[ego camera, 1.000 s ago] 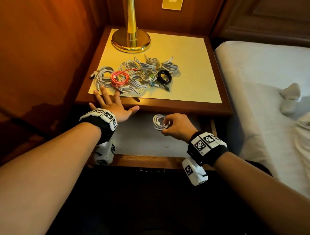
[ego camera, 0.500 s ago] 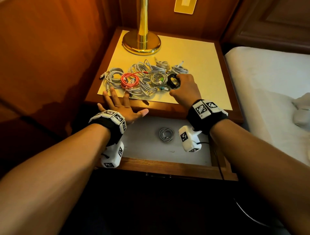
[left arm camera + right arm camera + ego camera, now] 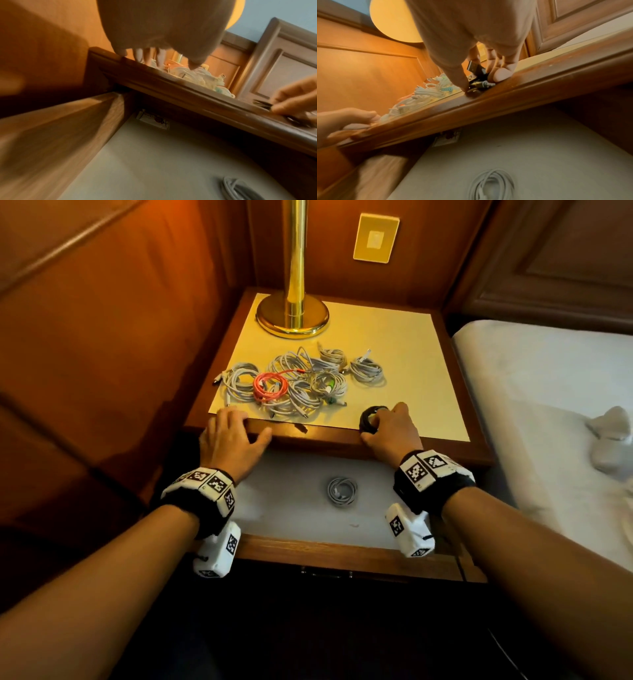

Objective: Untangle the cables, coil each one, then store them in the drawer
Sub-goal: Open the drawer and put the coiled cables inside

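Note:
A heap of coiled white cables point(image 3: 301, 381) with one pink coil point(image 3: 270, 386) lies on the nightstand top point(image 3: 404, 354). My right hand point(image 3: 385, 422) pinches a black coiled cable point(image 3: 371, 417) at the top's front right edge; in the right wrist view the thumb and fingers point(image 3: 501, 73) clamp the black cable point(image 3: 477, 73). My left hand point(image 3: 227, 426) rests on the front left edge, holding nothing. Below, the open drawer point(image 3: 342, 553) holds one white coil point(image 3: 342, 491), also seen in the right wrist view as the same white coil point(image 3: 491, 185).
A brass lamp base point(image 3: 292, 316) stands at the back of the nightstand. Wood panelling point(image 3: 120, 337) closes the left side and a white bed point(image 3: 548, 405) lies to the right. A small packet point(image 3: 152, 120) sits at the drawer's back.
My right hand took the black coil out of the heap and drew it to the front right edge. My left hand's fingers pulled back onto the front edge.

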Motion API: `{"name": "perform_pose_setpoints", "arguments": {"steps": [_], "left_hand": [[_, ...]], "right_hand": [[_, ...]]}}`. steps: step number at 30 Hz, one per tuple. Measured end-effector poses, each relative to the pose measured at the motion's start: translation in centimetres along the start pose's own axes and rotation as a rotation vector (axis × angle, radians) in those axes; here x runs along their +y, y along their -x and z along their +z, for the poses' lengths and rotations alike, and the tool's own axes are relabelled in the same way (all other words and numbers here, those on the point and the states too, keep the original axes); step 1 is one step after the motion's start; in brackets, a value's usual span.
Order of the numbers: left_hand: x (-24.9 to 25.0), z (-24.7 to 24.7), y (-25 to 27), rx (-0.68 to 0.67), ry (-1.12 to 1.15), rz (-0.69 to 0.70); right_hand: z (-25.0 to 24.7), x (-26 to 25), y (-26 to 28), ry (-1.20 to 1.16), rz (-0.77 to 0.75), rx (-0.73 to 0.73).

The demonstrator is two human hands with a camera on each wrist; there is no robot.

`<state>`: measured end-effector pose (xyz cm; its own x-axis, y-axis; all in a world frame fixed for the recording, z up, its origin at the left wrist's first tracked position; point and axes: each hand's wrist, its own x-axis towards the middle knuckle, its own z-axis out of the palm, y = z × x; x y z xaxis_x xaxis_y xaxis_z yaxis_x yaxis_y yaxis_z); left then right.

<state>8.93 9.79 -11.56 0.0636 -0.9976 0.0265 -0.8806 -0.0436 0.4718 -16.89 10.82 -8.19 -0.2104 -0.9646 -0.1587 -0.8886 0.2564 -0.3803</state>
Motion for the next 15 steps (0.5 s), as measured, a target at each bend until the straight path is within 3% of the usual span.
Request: {"name": "perform_pose_setpoints", "arguments": {"steps": [3, 6, 10, 15], "left_hand": [[-1.0, -0.9, -1.5, 0.185, 0.151, -0.155], [-1.1, -0.8, -3.9, 0.132, 0.141, -0.24], [-1.3, 1.1, -6.4, 0.104, -0.024, -0.242], [-1.5, 2.9, -6.7, 0.29, -0.146, -0.218]], "right_hand": [[-0.1, 0.0, 2.5, -0.052, -0.075, -0.007], [1.1, -0.4, 5.1, -0.074, -0.154, -0.094], [3.0, -0.6, 6.0, -0.033, -0.172, -0.269], [3.7, -1.2, 4.4, 0.03, -0.202, -0.367]]}}
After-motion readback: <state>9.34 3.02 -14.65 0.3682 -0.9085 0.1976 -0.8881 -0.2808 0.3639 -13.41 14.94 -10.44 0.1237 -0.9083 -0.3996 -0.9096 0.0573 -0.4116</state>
